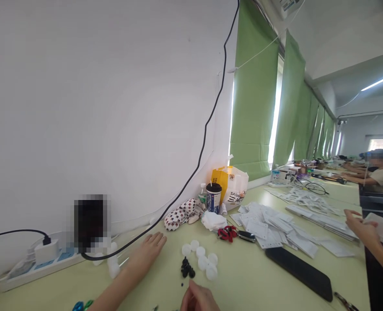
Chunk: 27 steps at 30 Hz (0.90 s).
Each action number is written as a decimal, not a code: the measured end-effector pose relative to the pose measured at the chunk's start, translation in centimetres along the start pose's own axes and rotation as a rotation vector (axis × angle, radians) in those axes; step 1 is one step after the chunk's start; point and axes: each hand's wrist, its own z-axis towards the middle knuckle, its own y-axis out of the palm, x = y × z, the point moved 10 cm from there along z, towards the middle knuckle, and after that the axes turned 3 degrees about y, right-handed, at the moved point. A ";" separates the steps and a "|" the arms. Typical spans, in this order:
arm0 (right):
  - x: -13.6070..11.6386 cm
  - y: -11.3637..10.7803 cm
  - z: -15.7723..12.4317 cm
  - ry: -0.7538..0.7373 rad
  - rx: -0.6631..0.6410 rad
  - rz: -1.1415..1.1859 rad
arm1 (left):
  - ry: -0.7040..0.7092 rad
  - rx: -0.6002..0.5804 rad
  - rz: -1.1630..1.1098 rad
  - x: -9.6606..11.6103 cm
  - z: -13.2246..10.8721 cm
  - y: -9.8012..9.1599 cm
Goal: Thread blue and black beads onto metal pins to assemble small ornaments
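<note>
My left hand [148, 251] lies flat on the pale green table [253, 276], fingers stretched out toward the wall, holding nothing. Right of it sit several white round caps [202, 257] and a small heap of black bits [186, 268]. My right hand [198, 298] shows only partly at the bottom edge, fingers pinched together just below the black bits; whatever it holds is too small to name.
A power strip [36, 264] with a charger and black cable runs along the wall at left. Further back stand a cup [213, 197], a yellow-white bag [230, 183], a patterned cloth [180, 214], keys [235, 234], scattered white cards [276, 226] and a black phone [298, 268]. Another person's hand [362, 226] reaches in at right.
</note>
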 end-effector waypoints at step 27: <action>-6.5 14.2 -11.5 -0.242 -0.214 0.136 | -0.417 0.317 -0.089 9.7 -21.7 -15.0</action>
